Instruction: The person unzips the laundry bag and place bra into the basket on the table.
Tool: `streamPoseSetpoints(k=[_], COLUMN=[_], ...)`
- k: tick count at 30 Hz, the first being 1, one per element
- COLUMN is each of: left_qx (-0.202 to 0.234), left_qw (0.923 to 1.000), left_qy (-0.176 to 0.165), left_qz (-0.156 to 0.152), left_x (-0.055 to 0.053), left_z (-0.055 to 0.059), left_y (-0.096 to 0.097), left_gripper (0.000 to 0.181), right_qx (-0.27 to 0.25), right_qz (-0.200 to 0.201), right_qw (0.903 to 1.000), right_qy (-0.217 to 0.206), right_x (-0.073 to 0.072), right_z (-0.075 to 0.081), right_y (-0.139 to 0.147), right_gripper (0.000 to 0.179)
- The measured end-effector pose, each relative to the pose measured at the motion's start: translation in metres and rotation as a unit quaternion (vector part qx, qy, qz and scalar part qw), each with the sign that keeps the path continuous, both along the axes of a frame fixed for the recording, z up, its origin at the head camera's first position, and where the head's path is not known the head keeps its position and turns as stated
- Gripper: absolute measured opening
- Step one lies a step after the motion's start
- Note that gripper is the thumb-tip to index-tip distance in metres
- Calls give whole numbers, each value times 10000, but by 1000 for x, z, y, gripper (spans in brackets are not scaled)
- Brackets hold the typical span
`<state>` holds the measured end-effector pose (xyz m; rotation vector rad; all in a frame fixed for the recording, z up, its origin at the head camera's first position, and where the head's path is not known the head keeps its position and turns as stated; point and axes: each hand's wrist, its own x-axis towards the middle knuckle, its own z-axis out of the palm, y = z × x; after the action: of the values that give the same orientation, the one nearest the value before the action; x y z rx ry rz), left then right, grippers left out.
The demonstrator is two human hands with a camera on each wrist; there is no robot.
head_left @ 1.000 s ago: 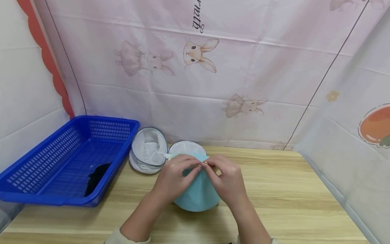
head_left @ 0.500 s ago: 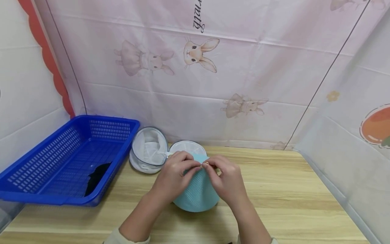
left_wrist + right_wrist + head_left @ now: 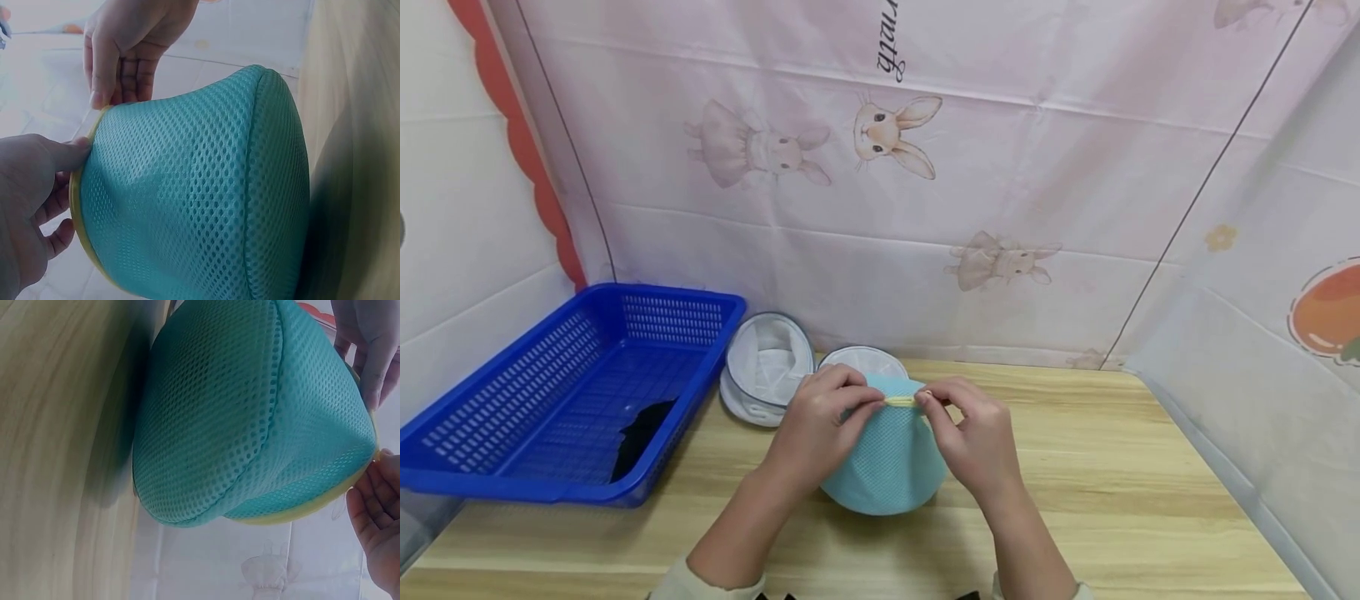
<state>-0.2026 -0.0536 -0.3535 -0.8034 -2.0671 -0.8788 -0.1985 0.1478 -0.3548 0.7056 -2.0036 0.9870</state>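
A teal mesh laundry bag (image 3: 887, 471) with a yellow-trimmed edge (image 3: 900, 402) is held up between both hands, its rounded base toward the tabletop. On the left part of the yellow edge, my left hand (image 3: 822, 429) pinches with thumb and fingertips. My right hand (image 3: 977, 433) pinches the same edge a short way to the right. The left wrist view shows the mesh bag (image 3: 187, 187) from the side, its yellow rim between the two hands. In the right wrist view the bag's side (image 3: 312, 419) is creased inward. What is inside the bag cannot be seen.
A blue plastic basket (image 3: 561, 492) stands at the left with a black cloth item (image 3: 640, 437) inside. Two white round mesh bags, one (image 3: 767, 367) beside the basket and another (image 3: 865, 360) behind the teal bag, lie near the back wall. The table (image 3: 1112, 500) is wood-patterned.
My hands have drawn apart along the bag's edge, the left going left and the right going right. A stretch of yellow edge now shows between them.
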Motion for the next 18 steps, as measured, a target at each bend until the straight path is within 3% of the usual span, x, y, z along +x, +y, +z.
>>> streamPoseSetpoints(k=[8,18], left_qx=[18,-236], left_qw=[10000,9993], left_qy=[-5,254], left_qz=[-3,-142], left_x=[1,5], left_z=[1,-3], left_y=[1,14], left_gripper=[9,13], right_qx=[-59,211], right_qz=[39,349], right_qw=[9998,9988], right_qy=[-192,255], right_x=[2,5], right_z=[1,2], right_y=[-1,-13], right_gripper=[3,2])
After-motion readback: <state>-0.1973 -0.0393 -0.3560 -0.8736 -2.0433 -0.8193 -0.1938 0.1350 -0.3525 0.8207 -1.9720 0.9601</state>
